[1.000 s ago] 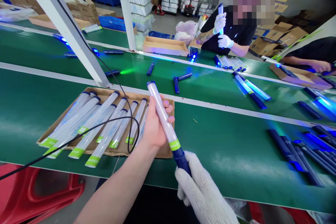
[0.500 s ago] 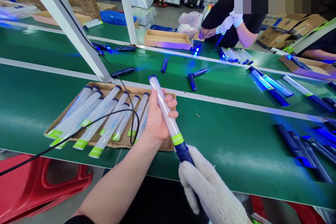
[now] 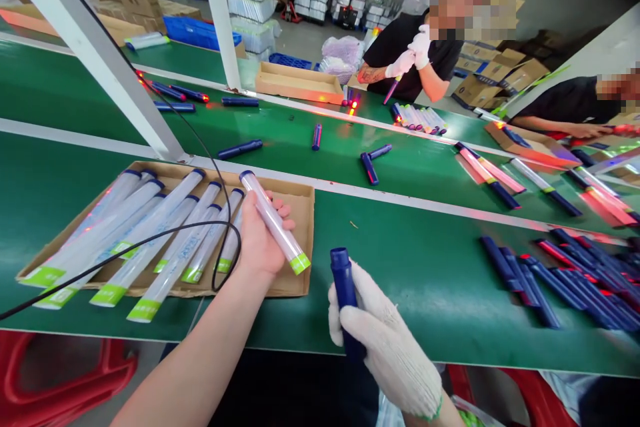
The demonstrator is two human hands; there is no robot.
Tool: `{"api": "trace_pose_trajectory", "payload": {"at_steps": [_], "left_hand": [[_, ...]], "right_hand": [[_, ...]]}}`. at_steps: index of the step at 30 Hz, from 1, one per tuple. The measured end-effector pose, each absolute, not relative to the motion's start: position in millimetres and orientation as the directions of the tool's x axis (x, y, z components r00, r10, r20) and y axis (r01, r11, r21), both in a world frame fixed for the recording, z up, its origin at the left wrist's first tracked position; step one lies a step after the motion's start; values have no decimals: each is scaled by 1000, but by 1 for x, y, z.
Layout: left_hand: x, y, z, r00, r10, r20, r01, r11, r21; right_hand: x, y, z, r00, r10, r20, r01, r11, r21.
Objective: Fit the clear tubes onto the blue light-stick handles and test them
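Note:
My bare left hand (image 3: 264, 235) grips a translucent white tube (image 3: 275, 221) with a dark blue cap and a green band at its lower end. It is held above the right side of a shallow cardboard tray (image 3: 295, 287). In my gloved right hand (image 3: 387, 340) is a dark blue flashlight handle (image 3: 343, 273), upright, its open top end facing up. The tube and the handle are apart. Several similar white tubes (image 3: 165, 273) lie in the tray, their green ends reaching over its front edge.
A black cable (image 3: 190, 227) loops over the tray beside a white post (image 3: 110, 60). Dark blue handles (image 3: 575, 280) are piled at the right, some glowing red. Across the belt (image 3: 295, 120), a co-worker with gloved hands (image 3: 410, 57) works by a row of tubes. Red chairs stand below.
The white tube has come off the blue handle. My left hand has moved left with the tube, while the handle stays in my right hand. The lights have turned from blue to red.

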State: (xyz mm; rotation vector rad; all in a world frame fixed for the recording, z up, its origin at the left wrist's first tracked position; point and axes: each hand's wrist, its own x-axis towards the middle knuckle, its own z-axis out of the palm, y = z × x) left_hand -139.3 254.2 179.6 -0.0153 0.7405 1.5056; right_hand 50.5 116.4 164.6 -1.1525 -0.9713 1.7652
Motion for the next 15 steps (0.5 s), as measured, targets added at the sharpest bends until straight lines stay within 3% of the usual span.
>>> {"api": "trace_pose_trajectory", "payload": {"at_steps": [7,11,15], "left_hand": [[-141,255,172,-85,885,-458,-880,148,451],[-143,254,167,-79,877,-473,-876,165,453],[-144,250,167,-67,875,-479,-878,177,445]], "right_hand": [[44,120,163,-286,899,-333,-440,-432,-788],[39,119,163,-240,909,-340,-396,-412,-821],[33,110,158,-210,954,-212,-261,-264,-928]]}}
